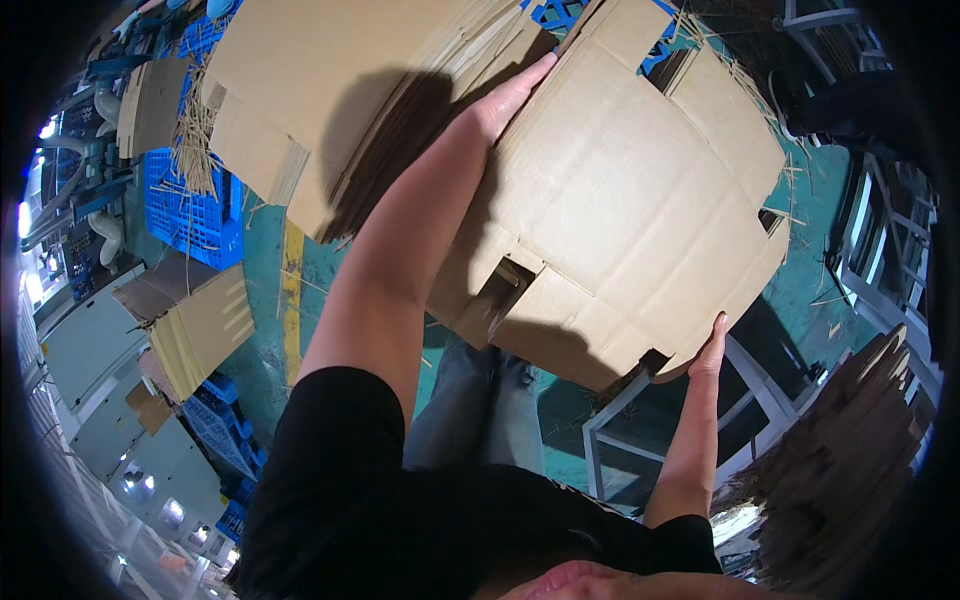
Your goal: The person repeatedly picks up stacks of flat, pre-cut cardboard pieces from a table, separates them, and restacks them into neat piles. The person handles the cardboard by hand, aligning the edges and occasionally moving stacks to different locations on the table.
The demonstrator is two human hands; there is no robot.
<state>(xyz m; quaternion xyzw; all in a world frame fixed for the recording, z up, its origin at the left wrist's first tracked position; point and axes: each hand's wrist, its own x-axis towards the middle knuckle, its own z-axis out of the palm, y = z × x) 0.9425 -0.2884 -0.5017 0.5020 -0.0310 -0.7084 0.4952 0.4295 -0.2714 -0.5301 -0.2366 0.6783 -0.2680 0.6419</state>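
Cardboard sheets (630,190), notched and creased, span the space between the hands ahead of the person's jeans (470,410); the right hand (708,352) holds their lower right edge, while the left hand (508,100) lies along the upper left edge, its fingers' grip impossible to tell. Leftward sit another cardboard stack (310,70) and a blue plastic crate (190,215).

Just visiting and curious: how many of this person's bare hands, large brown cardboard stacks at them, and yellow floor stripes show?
Bare left hand plus bare right hand: 2
Left brown cardboard stack plus right brown cardboard stack: 2
Yellow painted floor stripe: 1
Total: 5
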